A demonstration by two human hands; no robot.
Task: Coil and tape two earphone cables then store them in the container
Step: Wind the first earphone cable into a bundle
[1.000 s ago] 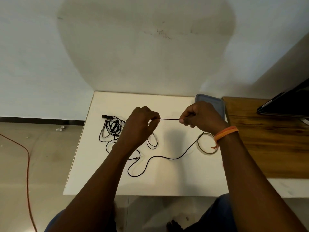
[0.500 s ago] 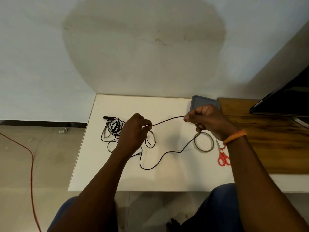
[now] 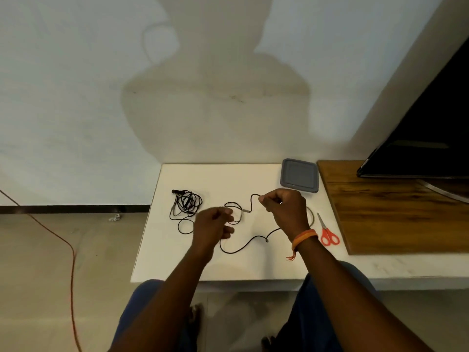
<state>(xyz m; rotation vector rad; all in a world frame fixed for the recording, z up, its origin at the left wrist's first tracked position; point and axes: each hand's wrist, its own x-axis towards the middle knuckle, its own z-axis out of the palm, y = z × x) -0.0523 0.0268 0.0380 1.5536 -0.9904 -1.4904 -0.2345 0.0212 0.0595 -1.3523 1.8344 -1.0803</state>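
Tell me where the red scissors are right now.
In the head view, the red scissors lie on the white table, right of the right hand and beside the wooden board.

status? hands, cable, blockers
Right hand pinches earphone cable; left hand blurred, grip unclear. Cable uncoiled. Second cable tangled, untouched. No blockers.

The white rectangular desk (image 3: 208, 179) carries a tangled black earphone cable (image 3: 186, 203) near its left edge, a grey square plastic lid (image 3: 299, 175) at the far right corner, and red-handled scissors (image 3: 327, 232) by the right edge.
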